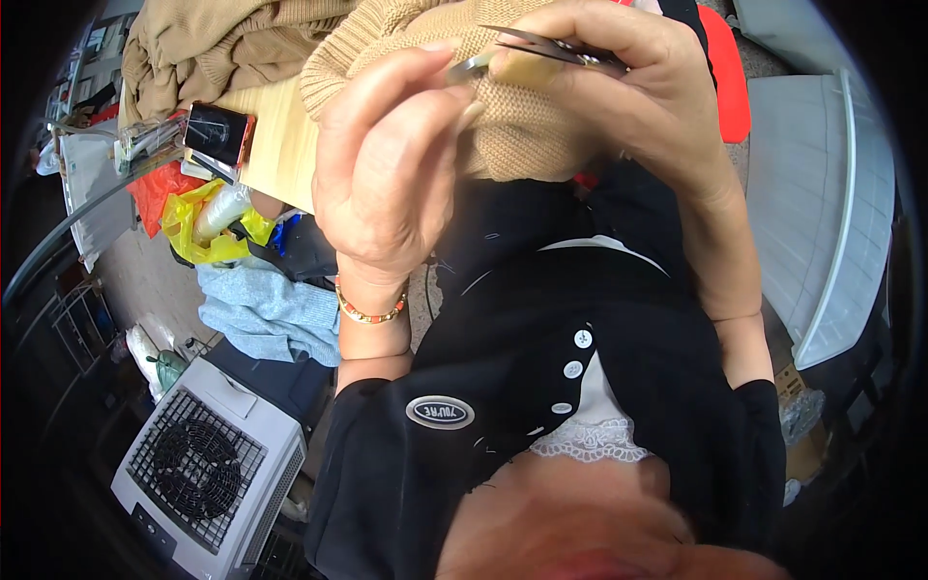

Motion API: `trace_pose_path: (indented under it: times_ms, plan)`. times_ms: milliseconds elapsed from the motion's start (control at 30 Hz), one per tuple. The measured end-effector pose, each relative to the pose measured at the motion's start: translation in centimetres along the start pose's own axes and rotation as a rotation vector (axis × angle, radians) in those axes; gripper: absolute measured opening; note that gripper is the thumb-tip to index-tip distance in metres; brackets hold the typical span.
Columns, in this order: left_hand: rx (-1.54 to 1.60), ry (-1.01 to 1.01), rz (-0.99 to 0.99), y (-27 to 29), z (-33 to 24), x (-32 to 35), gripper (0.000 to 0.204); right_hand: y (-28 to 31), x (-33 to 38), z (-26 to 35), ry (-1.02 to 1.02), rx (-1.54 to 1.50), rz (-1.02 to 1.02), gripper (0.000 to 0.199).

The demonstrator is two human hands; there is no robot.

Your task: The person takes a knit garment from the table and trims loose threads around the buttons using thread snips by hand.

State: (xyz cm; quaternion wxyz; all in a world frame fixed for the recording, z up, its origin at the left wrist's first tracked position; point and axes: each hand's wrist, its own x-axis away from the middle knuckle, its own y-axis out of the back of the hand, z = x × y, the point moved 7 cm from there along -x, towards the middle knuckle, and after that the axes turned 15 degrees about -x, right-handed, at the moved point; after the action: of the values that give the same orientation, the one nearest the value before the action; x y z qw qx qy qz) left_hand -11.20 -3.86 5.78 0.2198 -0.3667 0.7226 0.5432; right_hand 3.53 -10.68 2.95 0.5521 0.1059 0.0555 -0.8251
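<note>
Up close, my left hand [391,169] is closed in a pinch, with a small shiny metal piece [469,67] at its fingertips. Its exact kind is too small to tell. Opposite, my right hand [643,82] grips a pair of dark thread snips [559,48], their pointed blades reaching left toward my left fingertips. A yellowish patch [525,71] shows at the right fingertips; I cannot tell whether it is a finger cover. Behind and under both hands lies a tan knitted garment [522,135], bunched over the table edge and my lap.
More tan knitwear [213,48] is heaped on the wooden table [285,130] at the far left. A dark-screened phone [218,133] stands by the table's edge. Lower left are yellow bags [198,227], light blue knitwear [266,309] and an air cooler [208,454]. A red seat [725,77] is at right.
</note>
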Motion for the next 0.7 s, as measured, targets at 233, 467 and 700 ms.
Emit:
trace_pose_path:
  times_ms: [233,467,700]
  plan:
    - [-0.067,-0.045,-0.030,-0.3,0.1,-0.7,0.021,0.2,0.8,3.6,0.069,-0.163,-0.096,0.037]
    - [-0.022,0.003,-0.041,-0.7,0.4,-0.6,0.019,0.9,1.5,5.1,0.058,0.279,-0.007,0.031]
    - [0.057,0.048,-0.057,-0.8,1.1,-0.2,0.018,0.7,1.0,5.8,0.006,0.368,0.021,0.028]
